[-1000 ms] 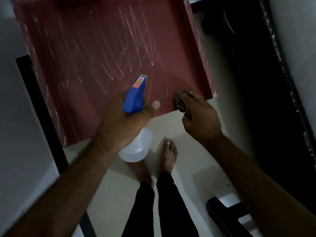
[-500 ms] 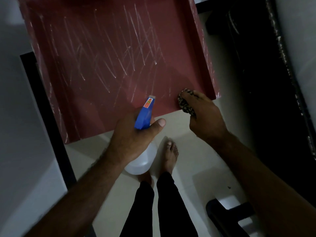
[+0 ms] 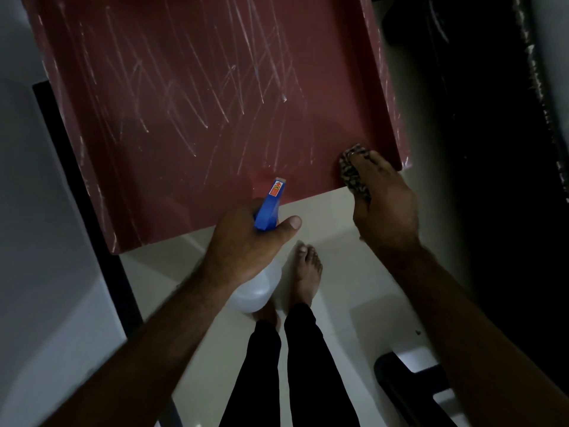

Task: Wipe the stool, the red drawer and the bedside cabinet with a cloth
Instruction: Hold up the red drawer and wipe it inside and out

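The red drawer (image 3: 200,103) fills the upper half of the head view, its scratched bottom streaked with pale lines. My left hand (image 3: 246,245) grips a spray bottle (image 3: 264,272) with a blue trigger head and a white body; the nozzle points at the drawer's near edge. My right hand (image 3: 385,204) holds a patterned cloth (image 3: 351,174) bunched in its fingers against the drawer's near right corner.
My bare feet (image 3: 308,272) and black trouser legs stand on pale floor tiles below the drawer. A dark frame (image 3: 86,211) runs down the left side. A black piece of furniture (image 3: 492,149) fills the right, and a dark object (image 3: 412,386) sits low at the right.
My left hand with the spray bottle has drawn back toward me, off the drawer's bottom to its near edge. The right hand and cloth stay at the near right corner.
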`<state>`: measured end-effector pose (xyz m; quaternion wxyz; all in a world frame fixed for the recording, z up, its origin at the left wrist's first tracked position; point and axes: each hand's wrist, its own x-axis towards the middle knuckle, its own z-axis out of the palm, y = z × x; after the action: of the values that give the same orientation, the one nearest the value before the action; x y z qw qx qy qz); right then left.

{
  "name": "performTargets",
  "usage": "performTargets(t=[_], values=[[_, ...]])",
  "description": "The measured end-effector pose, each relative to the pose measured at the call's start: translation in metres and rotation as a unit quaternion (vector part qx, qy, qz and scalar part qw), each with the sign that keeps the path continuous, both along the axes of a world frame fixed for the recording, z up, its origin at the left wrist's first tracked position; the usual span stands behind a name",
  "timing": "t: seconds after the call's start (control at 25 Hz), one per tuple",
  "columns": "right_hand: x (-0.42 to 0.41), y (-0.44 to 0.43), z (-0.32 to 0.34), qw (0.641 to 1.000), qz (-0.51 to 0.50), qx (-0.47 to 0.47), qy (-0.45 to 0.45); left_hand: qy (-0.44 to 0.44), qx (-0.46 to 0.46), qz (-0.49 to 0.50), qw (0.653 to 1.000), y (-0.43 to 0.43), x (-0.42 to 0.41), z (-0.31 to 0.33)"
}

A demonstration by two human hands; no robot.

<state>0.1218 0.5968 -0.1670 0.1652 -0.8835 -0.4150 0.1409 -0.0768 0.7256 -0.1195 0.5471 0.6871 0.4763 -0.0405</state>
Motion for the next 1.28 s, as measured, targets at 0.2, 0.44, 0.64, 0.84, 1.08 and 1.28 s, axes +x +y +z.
performTargets(t=[0.2, 0.44, 0.64, 0.84, 1.08, 1.28], values=[[0.0, 0.003, 0.003, 1.0, -0.01, 0.009, 0.005, -0.042, 0.0, 0.04, 0.998, 0.008, -0.006, 0.003], [0.002, 0.002, 0.005, 1.0, 0.001, 0.015, 0.003, -0.024, -0.005, 0.068, 0.997, 0.016, -0.009, 0.015], [-0.005, 0.006, 0.005, 1.0, -0.005, 0.014, -0.008, -0.039, 0.003, 0.08, 0.996, 0.016, -0.01, 0.02], [-0.031, 0.021, 0.01, 0.999, 0.039, -0.002, -0.004, -0.045, -0.002, 0.083, 0.996, 0.013, -0.011, 0.023], [-0.042, 0.038, 0.015, 0.979, 0.2, -0.007, -0.028, -0.051, -0.012, 0.104, 0.993, 0.016, -0.012, 0.026], [-0.025, 0.036, 0.012, 0.998, 0.057, -0.017, -0.015, -0.065, -0.005, 0.128, 0.99, 0.023, -0.012, 0.03]])
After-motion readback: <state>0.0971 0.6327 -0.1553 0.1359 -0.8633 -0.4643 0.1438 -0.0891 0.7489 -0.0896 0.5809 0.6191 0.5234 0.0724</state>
